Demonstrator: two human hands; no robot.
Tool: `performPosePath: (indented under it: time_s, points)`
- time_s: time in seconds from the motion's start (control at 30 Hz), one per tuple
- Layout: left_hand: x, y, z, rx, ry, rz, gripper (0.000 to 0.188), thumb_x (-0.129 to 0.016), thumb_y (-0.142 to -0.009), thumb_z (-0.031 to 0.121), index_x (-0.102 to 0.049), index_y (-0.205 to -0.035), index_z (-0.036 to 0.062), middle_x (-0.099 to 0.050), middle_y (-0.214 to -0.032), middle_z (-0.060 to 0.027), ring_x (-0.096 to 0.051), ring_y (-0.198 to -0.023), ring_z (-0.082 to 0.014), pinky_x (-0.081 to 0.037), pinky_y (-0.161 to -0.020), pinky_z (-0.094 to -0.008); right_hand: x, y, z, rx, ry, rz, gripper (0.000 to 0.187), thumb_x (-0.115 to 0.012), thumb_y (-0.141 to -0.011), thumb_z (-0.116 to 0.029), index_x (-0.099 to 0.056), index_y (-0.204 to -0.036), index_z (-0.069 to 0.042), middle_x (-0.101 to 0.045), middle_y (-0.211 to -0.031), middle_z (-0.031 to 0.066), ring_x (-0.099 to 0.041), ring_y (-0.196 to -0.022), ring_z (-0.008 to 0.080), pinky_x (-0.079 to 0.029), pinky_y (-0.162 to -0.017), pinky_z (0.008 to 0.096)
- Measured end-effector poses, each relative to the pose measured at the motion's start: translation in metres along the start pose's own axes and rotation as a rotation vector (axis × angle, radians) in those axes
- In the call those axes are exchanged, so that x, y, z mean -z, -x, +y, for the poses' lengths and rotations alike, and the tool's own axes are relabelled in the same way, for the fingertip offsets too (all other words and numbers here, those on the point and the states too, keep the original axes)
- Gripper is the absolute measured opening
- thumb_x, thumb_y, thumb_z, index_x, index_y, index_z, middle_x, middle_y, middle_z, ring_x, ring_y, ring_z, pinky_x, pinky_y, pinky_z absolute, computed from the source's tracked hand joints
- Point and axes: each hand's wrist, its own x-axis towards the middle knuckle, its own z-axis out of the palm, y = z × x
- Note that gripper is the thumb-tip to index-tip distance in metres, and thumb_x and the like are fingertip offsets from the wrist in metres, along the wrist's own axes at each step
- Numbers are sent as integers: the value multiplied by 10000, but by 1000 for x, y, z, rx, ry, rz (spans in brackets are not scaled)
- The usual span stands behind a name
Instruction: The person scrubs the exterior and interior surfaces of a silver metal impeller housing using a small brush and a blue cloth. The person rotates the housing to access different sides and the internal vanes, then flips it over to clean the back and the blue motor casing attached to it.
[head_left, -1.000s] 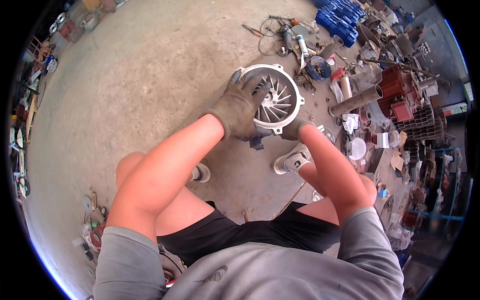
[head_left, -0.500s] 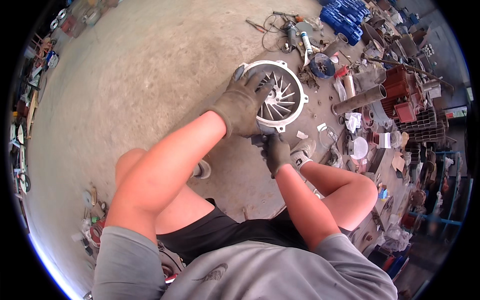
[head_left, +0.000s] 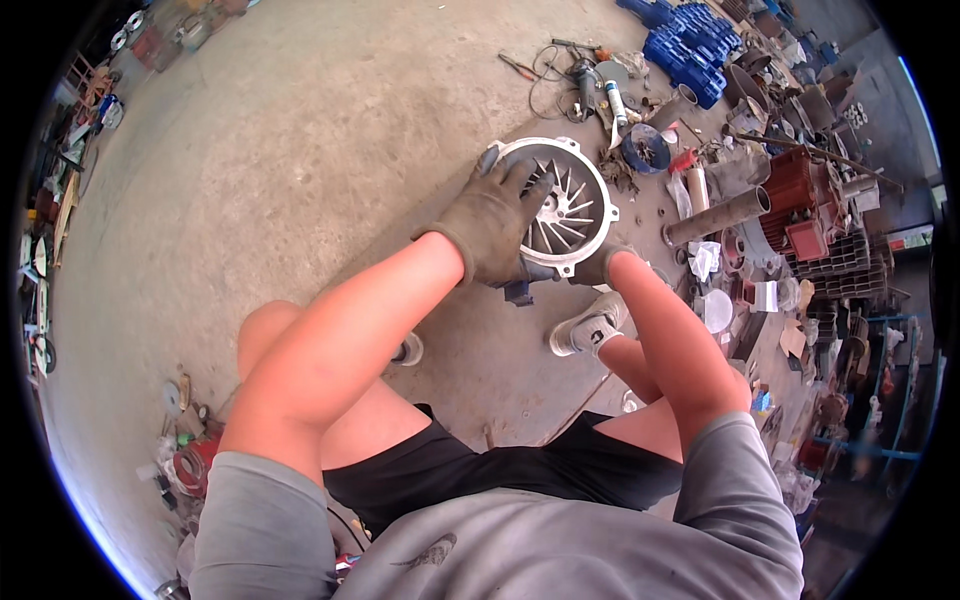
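Note:
A round cast-metal housing point(head_left: 590, 240) with a pale flange, bolt lugs and a ring of radial fins inside faces up in front of me. My left hand point(head_left: 487, 225), in a dark work glove, grips its left side, with fingers over the rim and onto the fins. Also gloved, my right hand point(head_left: 597, 264) reaches under the near right rim; its fingers are hidden beneath the housing. A dark blue block-shaped part point(head_left: 518, 292) shows below the near edge, between the hands. Whether it belongs to the housing is unclear.
Beyond the housing lie an angle grinder point(head_left: 586, 90), a white tube point(head_left: 615, 102) and a blue bucket point(head_left: 646, 148). Blue castings point(head_left: 690, 55) are heaped at the far right. A metal pipe point(head_left: 718, 215) and a red machine housing point(head_left: 795, 190) stand on the right. My shoe point(head_left: 590, 325) is close by.
My right hand has moved from in front of the near rim to the right and under the housing. The housing sits slightly lower in view, and my left hand stays on it.

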Motion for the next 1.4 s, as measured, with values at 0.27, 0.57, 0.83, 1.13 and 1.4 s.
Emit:
performPosePath:
  time_s: [0.27, 0.57, 0.83, 1.13, 1.4]
  points:
    - [-5, -1, -2, -9, 67, 59, 1383, -846, -748, 815, -357, -1731, -26, -380, -1745, -324, -339, -1658, -447, -190, -1411, -546, -156, -18, -44, -885, -1755, 306, 321, -576, -1152, -296, -703, -1370, -97, -771, -1059, 123, -739, -845, 260, -653, -705, 443]
    - [-10, 1, -3, -8, 4, 85, 1281, -715, -842, 849, -387, -1734, -9, -395, -1752, -285, -306, -1677, -426, -111, -1419, -582, -111, 7, -31, -707, -1078, 213, 355, -597, -1117, -322, -847, -1120, -70, -824, -921, 134, -785, -813, 235, -620, -822, 413]
    - [-6, 2, -1, -13, 28, 66, 1288, -676, -868, 864, -341, -1758, -4, -384, -1763, -278, -287, -1687, -418, -84, -1418, -585, -62, -14, 16, -77, -129, -40, 355, -773, -974, -185, -775, -1319, -99, -816, -1225, 162, -757, -1142, 358, -601, -1020, 475]
    - [7, 1, 0, -9, 61, 0, 1324, -821, -802, 770, -337, -1750, -17, -330, -1782, -318, -289, -1684, -455, -170, -1415, -538, -172, -28, -80, -746, -1867, 590, 289, -605, -1161, -333, -717, -1262, -87, -738, -903, 30, -648, -661, 157, -532, -567, 373]
    - [9, 1, 1, 13, 70, -12, 1435, -821, -737, 868, -328, -1754, -17, -332, -1782, -322, -290, -1683, -462, -139, -1422, -541, -112, 6, -17, -666, -1023, 185, 287, -677, -1088, -281, -797, -1243, -71, -833, -1003, 120, -781, -875, 240, -621, -801, 408]
